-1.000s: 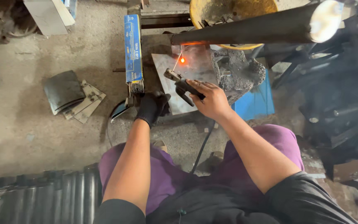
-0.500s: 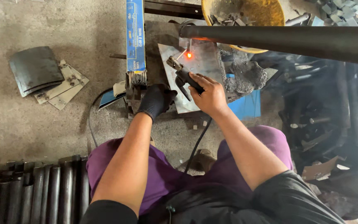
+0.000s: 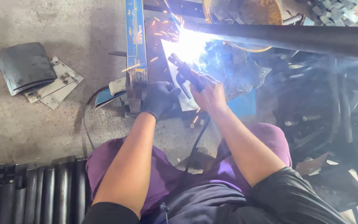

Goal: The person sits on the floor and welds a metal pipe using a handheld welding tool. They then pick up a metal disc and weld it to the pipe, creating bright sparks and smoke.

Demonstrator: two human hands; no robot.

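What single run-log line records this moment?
right hand: grips electrode holder | left hand: gloved, by electrode box | arc: lit, sparks | dark pipe: above

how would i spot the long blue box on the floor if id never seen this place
Start at the bright welding flash under the long dark pipe. Just left of it, beyond the gloved left hand, lies the blue box. It is the only long, narrow blue carton, with thin rods poking from its near end.

rough grey concrete floor (image 3: 42, 137), dark steel pipes (image 3: 30, 191) stacked along its near edge.
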